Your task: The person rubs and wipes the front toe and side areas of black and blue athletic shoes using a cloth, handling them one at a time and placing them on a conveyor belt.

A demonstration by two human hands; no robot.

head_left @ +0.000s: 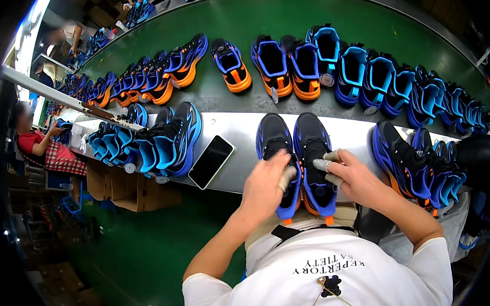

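Head view: left hand [266, 186] rests on left shoe [275, 151], fingers curled over its opening. Right hand [352, 176], taped fingertips pinched, grips right shoe [313, 155]. Pair side by side on metal ledge [232, 126]. Phone [211, 161] lies left; shoe rows on green belt [260, 13] beyond.

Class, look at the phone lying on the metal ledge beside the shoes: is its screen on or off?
Off, as far as shows. The phone lies face up on the metal ledge, its screen plain black with only a faint reflection.
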